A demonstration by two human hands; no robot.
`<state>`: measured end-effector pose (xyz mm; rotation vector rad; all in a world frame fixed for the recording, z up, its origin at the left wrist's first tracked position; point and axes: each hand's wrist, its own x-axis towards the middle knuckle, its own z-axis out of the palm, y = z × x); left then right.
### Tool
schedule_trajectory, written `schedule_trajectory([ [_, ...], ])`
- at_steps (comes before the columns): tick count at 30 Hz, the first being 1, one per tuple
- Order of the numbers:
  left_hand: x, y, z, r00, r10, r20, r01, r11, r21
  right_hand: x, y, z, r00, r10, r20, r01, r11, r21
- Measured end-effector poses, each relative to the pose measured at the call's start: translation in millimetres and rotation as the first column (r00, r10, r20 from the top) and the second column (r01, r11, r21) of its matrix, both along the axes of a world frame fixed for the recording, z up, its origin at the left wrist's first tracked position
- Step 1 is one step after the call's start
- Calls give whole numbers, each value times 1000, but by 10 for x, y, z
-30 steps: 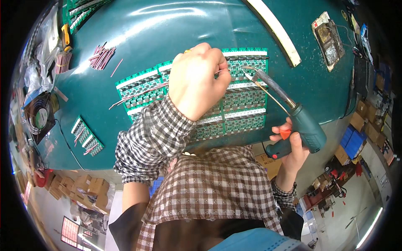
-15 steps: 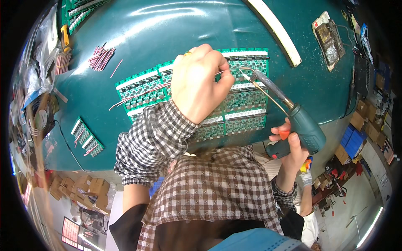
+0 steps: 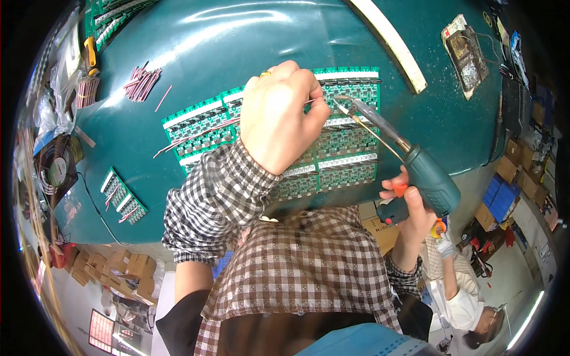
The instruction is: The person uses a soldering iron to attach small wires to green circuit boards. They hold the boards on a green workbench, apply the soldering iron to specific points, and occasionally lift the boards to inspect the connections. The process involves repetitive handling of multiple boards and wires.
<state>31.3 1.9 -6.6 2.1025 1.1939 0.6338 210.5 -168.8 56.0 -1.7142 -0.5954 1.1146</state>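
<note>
My left hand [image 3: 279,121], with a ring on one finger, hovers over the green circuit boards [image 3: 350,142]. Its thumb and forefinger pinch a thin wire whose tip pokes out toward the soldering iron's point; a red-and-white wire [image 3: 196,138] trails out leftward from under the hand. My right hand [image 3: 415,207] grips a dark green soldering gun [image 3: 428,181] with an orange trigger, fingers wrapped around the handle. The gun's tip and a thin feed tube meet over the upper right boards, just right of my left fingertips. My left hand covers the boards' middle.
Cut wires [image 3: 142,83] lie in a pile at the left, beside a bundle [image 3: 87,92] and a yellow-handled tool [image 3: 90,53]. A small board strip [image 3: 123,196], a fan [image 3: 57,169], a white curved bar [image 3: 395,44] and a soldering stand [image 3: 466,56] surround the work. Another person [image 3: 463,296] is behind.
The soldering gun and my right hand have shifted slightly left. My left hand has barely moved and keeps its pinch. The person behind has come further into view.
</note>
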Motion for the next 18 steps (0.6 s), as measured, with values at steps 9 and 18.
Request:
schedule_trajectory([
  [9, 0, 8, -6, 1000, -10, 4, 10, 1000, -14, -29, 8, -13, 1000, -4, 25, 4, 1000, -2],
  [18, -3, -6, -30, 1000, -3, -1, 3, 1000, 12, -57, 48, 7, 998, -7, 59, 7, 1000, 4],
])
